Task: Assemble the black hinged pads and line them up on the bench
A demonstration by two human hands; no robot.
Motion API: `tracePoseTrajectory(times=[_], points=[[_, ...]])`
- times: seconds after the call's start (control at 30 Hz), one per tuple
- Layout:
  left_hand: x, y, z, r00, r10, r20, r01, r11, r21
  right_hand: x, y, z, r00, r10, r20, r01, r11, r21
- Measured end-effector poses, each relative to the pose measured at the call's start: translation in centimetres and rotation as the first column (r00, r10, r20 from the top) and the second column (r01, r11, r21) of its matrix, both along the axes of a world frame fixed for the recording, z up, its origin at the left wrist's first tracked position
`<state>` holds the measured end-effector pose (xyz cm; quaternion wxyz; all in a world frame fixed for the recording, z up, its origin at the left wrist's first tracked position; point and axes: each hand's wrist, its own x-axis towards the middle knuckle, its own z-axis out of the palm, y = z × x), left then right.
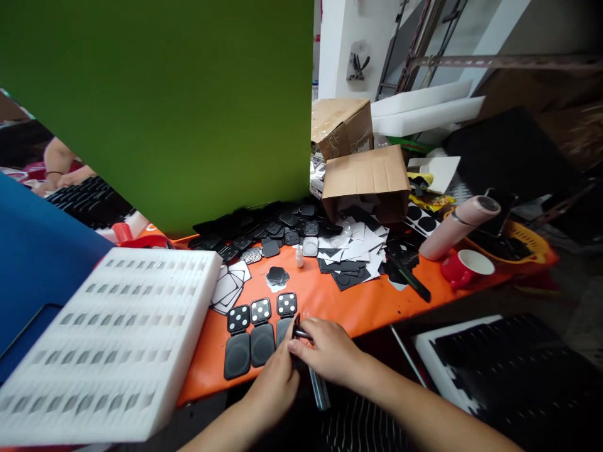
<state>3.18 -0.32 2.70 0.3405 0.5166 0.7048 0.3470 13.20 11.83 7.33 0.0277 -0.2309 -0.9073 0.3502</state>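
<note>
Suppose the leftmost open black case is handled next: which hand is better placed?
Probably the left hand. It lies nearer the leftmost case, while the right hand sits beyond it, fingers closed around a dark object. Whether the left hand is free is hidden.

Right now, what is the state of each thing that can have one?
Three black, white-dotted hinged cases: open.
Slim black handle: held in right hand.
Pink cylindrical bottle: standing, capped.
Red round mug, white inside: upright.
Small white bottle: upright.
Nearer brown cardboard box: open.
</note>
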Motion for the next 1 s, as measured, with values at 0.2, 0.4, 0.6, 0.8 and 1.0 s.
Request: tracePoseTrajectory(times=[0.2, 0.4, 0.6, 0.8, 1.0], points=[[1.5, 0.0, -1.8, 0.981, 0.125, 0.148, -0.127, 0.992, 0.001, 0.4, 0.5, -1.6, 1.000, 0.001, 0.003, -0.001, 0.997, -0.078], [1.5, 0.4, -1.2, 0.959, 0.160, 0.232, -0.160, 0.987, -0.017, 0.2, 0.0, -2.8, 0.996, -0.036, -0.086, 0.028, 0.995, -0.092], [1.3, 1.2, -0.9, 0.785, 0.300, 0.541, -0.261, 0.954, -0.149, 0.6, -0.5, -2.8, 0.980, -0.051, -0.191, 0.009, 0.977, -0.215], [1.0, 1.4, -0.9, 0.878, 0.270, 0.395, -0.260, 0.962, -0.081, 1.1, -0.6, -1.7, 0.993, 0.038, -0.109, -0.039, 0.999, -0.006], [1.3, 1.5, 0.6, 0.965, 0.160, 0.210, -0.157, 0.987, -0.030, 1.0, -0.7, -0.9, 0.999, 0.027, -0.043, -0.023, 0.994, 0.104]])
